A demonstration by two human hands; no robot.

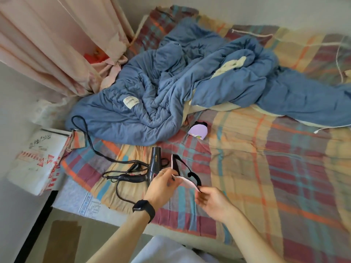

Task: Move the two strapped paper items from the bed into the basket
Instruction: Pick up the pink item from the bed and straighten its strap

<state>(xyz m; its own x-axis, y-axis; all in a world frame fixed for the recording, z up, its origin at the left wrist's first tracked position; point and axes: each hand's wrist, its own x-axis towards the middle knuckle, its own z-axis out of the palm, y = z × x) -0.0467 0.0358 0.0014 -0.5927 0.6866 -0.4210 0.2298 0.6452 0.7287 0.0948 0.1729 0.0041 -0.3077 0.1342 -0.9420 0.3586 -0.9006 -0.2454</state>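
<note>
Over the plaid bed sheet point(266, 168) both my hands hold a thin pink paper item with a black strap point(187, 182). My left hand point(163, 185), with a black watch on the wrist, pinches its near-left end. My right hand point(210, 201) pinches its right end, where the black strap loops. A second pink piece point(173, 161) stands on edge just above my left fingers, its black strap running to the right. A purple item with a black band point(197, 130) lies farther back beside the quilt. No basket is in view.
A black hair dryer point(154, 168) with a tangled cord point(121, 166) lies left of my hands. A crumpled blue quilt point(190, 88) fills the bed's far half. Pink curtains point(57, 44) hang at the left. A white printed bag point(36, 160) sits off the bed's left edge.
</note>
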